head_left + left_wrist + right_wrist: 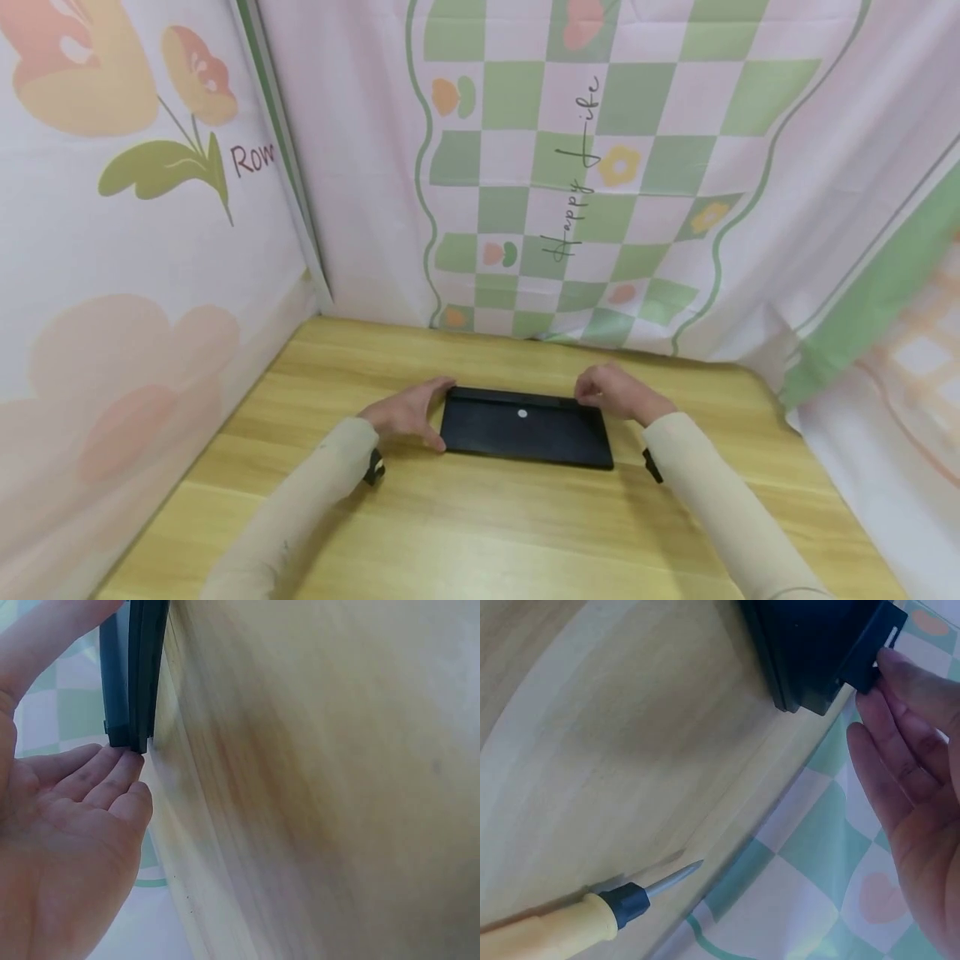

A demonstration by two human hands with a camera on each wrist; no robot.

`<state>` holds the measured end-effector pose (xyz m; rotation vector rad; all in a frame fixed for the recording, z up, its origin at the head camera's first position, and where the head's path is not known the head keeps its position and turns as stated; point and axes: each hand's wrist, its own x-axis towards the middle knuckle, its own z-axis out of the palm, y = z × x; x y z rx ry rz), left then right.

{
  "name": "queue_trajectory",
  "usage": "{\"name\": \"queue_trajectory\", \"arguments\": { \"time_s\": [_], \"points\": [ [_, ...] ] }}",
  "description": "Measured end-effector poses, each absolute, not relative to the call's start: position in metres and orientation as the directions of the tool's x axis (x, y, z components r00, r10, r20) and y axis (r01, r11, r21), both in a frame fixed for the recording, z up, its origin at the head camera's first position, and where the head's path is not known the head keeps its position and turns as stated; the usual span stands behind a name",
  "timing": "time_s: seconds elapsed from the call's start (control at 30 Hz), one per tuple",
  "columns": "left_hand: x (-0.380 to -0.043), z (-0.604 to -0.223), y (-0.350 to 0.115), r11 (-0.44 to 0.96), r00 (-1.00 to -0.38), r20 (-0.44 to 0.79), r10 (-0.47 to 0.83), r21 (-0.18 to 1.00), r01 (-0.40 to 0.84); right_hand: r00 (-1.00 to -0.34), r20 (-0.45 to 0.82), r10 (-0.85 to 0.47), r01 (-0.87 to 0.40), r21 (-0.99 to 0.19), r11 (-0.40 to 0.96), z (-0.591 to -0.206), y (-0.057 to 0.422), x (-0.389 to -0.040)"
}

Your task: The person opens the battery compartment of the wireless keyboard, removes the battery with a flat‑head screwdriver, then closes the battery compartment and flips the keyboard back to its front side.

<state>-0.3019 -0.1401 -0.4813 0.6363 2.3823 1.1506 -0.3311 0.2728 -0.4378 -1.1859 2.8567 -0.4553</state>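
Observation:
A flat black rectangular device [525,437] lies on the table, with a raised bar [517,395] along its far edge and a round white spot near it. Its exact kind is unclear. My left hand [408,414] holds the left short side, thumb at the near corner and fingers at the far one. In the left wrist view, the fingertips [124,766] touch the device's end. Over at the far right corner, my right hand [618,392] pinches the bar's end. The right wrist view shows thumb and fingers on that dark end piece [874,652], which bears a pale slot.
A screwdriver-like tool [577,926] with a yellow handle and pointed metal shaft lies on the wooden table [480,533]; the head view does not show it. A green-checked curtain [570,192] hangs behind the table, and a flowered curtain [127,250] stands along the left.

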Motion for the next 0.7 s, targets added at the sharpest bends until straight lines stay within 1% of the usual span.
{"name": "queue_trajectory", "arguments": {
  "time_s": [0.27, 0.47, 0.7],
  "points": [
    [-0.303, -0.483, -0.141, 0.563, -0.808, -0.165, 0.565, 0.793, 0.231, -0.786, 0.050, -0.616, -0.598, -0.317, 0.736, -0.436, 0.280, -0.337],
    [-0.302, -0.482, -0.140, 0.566, -0.809, -0.174, 0.562, 0.794, 0.222, -0.825, 0.048, -0.563, -0.545, -0.325, 0.773, -0.430, 0.296, -0.340],
    [-0.302, -0.481, -0.139, 0.579, -0.810, -0.183, 0.557, 0.786, 0.220, -0.873, 0.011, -0.487, -0.460, -0.348, 0.817, -0.435, 0.311, -0.344]
  ]
}}
